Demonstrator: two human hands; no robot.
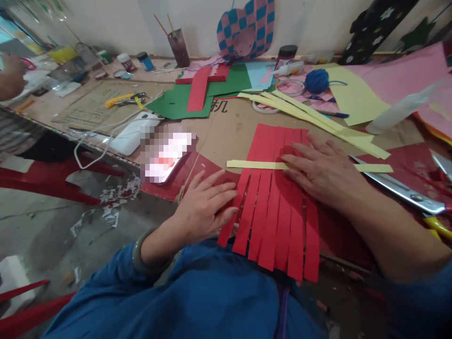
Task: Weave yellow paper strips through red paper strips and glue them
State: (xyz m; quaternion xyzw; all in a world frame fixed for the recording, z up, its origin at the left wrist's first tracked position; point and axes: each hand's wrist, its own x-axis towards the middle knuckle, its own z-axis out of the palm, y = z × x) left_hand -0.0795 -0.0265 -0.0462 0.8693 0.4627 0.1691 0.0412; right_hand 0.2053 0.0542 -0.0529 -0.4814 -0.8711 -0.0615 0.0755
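A red paper sheet (278, 207), cut into several long strips toward me, lies over the table's front edge. One pale yellow paper strip (256, 164) runs crosswise over it. My right hand (318, 169) rests flat with fingers spread on the red sheet and covers part of the yellow strip. My left hand (206, 202) is open, its fingertips at the left edge of the red strips. Whether those fingertips press on the paper I cannot tell. Large scissors (402, 190) lie to the right, partly behind my right forearm.
Loose yellow strips (318, 117), a blue yarn ball (317, 81) and a glue bottle (402, 110) lie beyond my right hand. A lit phone (171, 157) and a white power bank (130, 134) with a cable are at left. Green paper (197, 101) lies behind. Another person's hand (12, 77) shows far left.
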